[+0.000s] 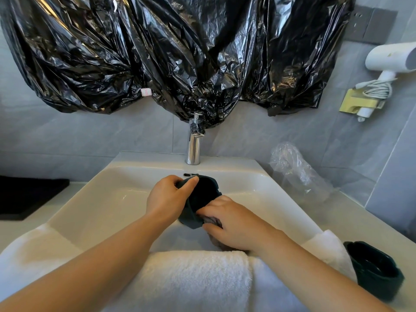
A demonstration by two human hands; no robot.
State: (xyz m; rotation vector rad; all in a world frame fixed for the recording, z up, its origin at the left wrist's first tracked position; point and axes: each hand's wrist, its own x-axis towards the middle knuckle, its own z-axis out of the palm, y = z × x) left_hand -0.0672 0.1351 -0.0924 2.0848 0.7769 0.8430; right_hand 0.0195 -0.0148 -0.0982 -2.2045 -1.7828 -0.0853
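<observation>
Dark cloth [203, 194], seen from the head camera, is held just above the white sink [108, 199], a little toward 6 o'clock from the picture's centre and below the faucet [193, 147].

- **Axis:** its long axis runs roughly from 12 to 6 o'clock, with the lower end leaning slightly toward 7.
- **Left hand:** the left hand [167, 198] lies at 9 o'clock of the cloth. Thumb and forefinger pinch its upper edge.
- **Right hand:** the right hand [236, 224] lies at 4 o'clock. Its fingers are curled tight round the lower end. Something greyish shows under them, and I cannot tell what.

Both hands are on the cloth, neither nearer than the other. Any rub or wring would probably work along the line between the two grips.

A white towel [198, 278] drapes the near rim at 6 o'clock. A second dark piece [373, 269] sits at 4 o'clock, well apart.
</observation>
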